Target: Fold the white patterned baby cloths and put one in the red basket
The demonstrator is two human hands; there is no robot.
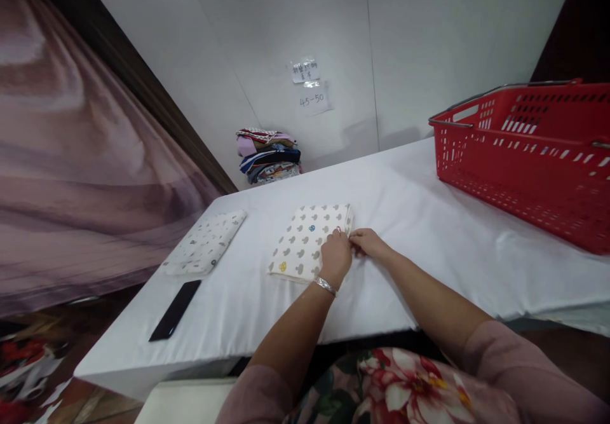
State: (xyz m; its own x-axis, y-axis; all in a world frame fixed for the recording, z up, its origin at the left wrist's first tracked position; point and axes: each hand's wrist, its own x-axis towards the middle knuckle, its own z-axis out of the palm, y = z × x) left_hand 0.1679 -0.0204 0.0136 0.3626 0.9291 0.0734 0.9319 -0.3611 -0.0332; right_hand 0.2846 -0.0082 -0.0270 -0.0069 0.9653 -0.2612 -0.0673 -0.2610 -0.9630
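Observation:
A folded white cloth (pixel 298 246) with grey mushroom-like shapes, plus a blue one and a yellow one, lies flat on the white-covered table. My left hand (pixel 336 255), with a silvery bracelet at its wrist, is over the cloth's right part, fingers curled at its edge. Just beside it, my right hand (pixel 369 243) pinches the same right edge with fingers pressed together. My own fingers partly hide the spot where they meet the fabric. A small red mark shows by the left fingertips.
Another folded patterned cloth (pixel 207 243) and a dark flat phone-like object (pixel 175 310) lie to the left. A red basket (pixel 519 157) stands at right. Folded clothes (pixel 270 157) are stacked by the wall, beneath paper signs (pixel 312 98). A curtain (pixel 95 157) hangs at left.

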